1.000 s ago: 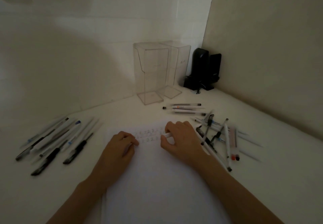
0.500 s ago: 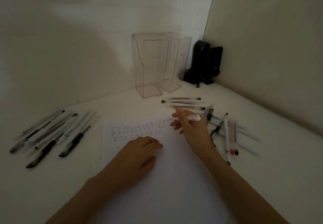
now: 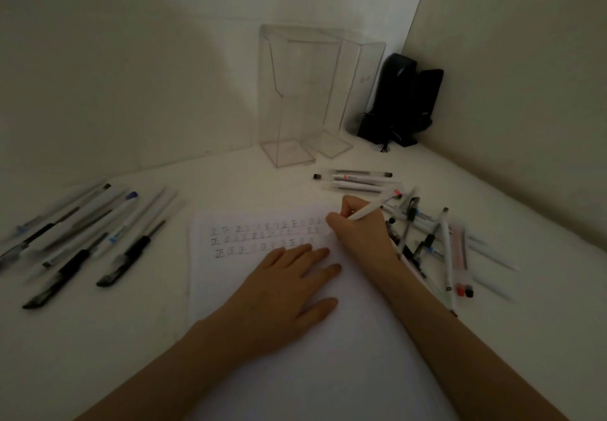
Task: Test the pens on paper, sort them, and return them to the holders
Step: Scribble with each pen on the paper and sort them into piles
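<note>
A white sheet of paper (image 3: 249, 223) with three rows of small test marks lies in front of me. My left hand (image 3: 289, 292) rests flat on it, fingers spread. My right hand (image 3: 358, 226) grips a white pen (image 3: 374, 207) in a writing hold, tip down at the right end of the marks. Several pens lie in a group at the left (image 3: 75, 240). A tangled pile of pens (image 3: 430, 240) lies right of my right wrist. A few more pens (image 3: 354, 180) lie in a row behind it. Two clear holders (image 3: 295, 98) stand empty at the back.
A black device with cables (image 3: 404, 101) sits in the corner beside the holders. Walls close the desk at the back and right. The scene is dim.
My right hand lifted the white pen off the sheet, turned it into a writing hold and brought its tip down at the marks. My left hand moved right and flattened on the paper.
</note>
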